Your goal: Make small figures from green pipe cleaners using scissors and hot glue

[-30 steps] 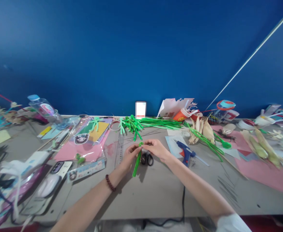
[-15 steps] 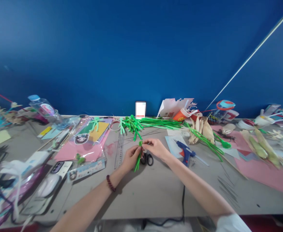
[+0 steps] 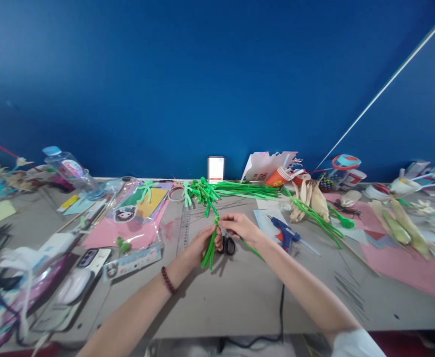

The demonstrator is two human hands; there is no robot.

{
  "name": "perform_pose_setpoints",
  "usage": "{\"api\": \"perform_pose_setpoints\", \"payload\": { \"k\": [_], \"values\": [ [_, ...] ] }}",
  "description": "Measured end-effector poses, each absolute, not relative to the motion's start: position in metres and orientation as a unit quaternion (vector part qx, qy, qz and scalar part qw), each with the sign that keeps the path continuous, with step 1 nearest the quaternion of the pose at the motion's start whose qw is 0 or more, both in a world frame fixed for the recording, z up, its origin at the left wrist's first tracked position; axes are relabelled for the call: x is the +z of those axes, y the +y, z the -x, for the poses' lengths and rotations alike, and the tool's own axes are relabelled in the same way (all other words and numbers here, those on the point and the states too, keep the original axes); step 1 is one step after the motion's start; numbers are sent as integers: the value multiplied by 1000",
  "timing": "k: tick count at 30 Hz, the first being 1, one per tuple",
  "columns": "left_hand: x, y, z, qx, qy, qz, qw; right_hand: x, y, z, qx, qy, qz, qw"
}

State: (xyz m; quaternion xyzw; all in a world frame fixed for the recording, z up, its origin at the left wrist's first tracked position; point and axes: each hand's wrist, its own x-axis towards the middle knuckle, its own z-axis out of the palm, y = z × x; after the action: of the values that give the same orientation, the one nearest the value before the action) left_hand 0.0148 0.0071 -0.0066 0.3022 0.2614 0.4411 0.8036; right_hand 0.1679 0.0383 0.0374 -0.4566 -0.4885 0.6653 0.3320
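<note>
Left hand: fingers grasped green stems. Right hand: fingertips pinched near top. Clear bag: contained green sheet, yellow sheet.

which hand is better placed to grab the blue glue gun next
Right, I'd say. The glue gun lies on that side, close to the right forearm, while the left hand is farther off and holds the green stems. The right hand is also at the stems' top, so it would need freeing first.

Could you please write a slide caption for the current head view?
Two bare hands work a green stem bundle above a grey, craft-strewn table.
</note>
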Motion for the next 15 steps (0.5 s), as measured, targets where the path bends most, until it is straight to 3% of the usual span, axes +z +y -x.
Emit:
{"api": "perform_pose_setpoints", "payload": {
  "k": [5, 12, 15],
  "values": [
    [-6, 7, -14, 444, 286, -310, 791, 39, 39, -168, 651, -501, 464, 331],
    [-11, 11, -19, 537, 433, -415, 593, 32, 37, -166, 518, -575, 524, 356],
    [-9, 11, -18, 539, 452, -442, 557, 33, 35, -165, 496, -605, 512, 356]
  ]
}}
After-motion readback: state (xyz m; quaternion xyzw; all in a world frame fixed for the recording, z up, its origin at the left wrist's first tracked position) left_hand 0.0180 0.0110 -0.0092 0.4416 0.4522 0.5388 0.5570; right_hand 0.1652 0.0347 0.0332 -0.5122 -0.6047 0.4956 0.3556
